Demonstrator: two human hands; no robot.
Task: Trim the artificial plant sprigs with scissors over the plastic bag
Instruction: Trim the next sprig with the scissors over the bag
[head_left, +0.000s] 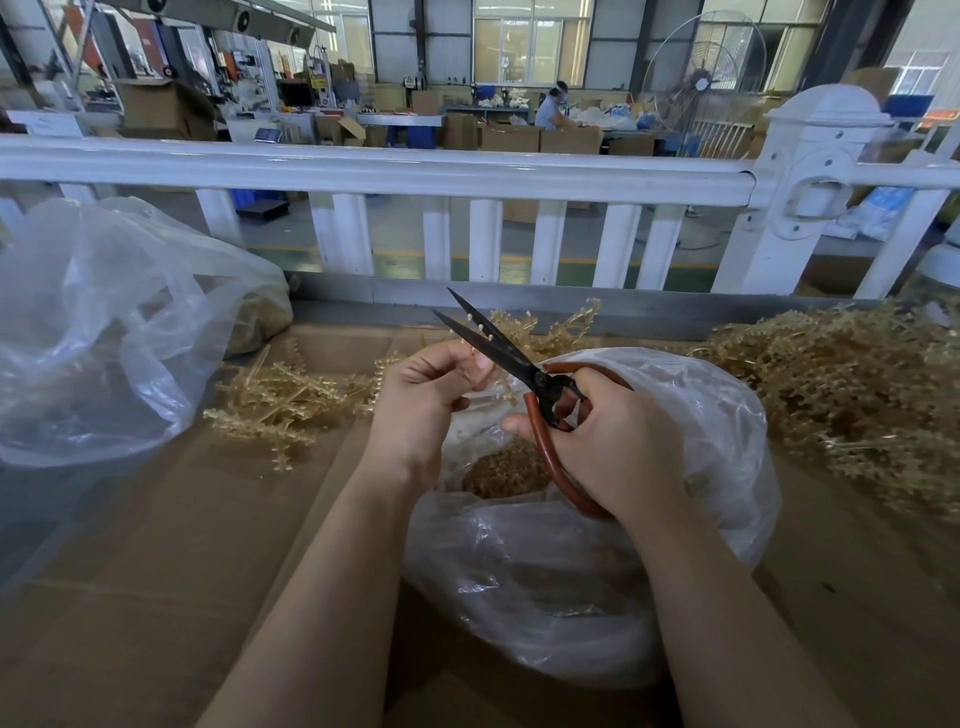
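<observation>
My right hand grips black scissors by their red-brown handles, blades parted and pointing up-left. My left hand pinches a tan artificial sprig whose stem lies between the blades; most of the sprig shows beyond them. Both hands hover over a clear plastic bag whose open mouth shows a heap of tan trimmings inside.
A small pile of sprigs lies left of my hands on the cardboard surface. A large heap of sprigs fills the right. Another clear bag stands at left. A white railing runs behind.
</observation>
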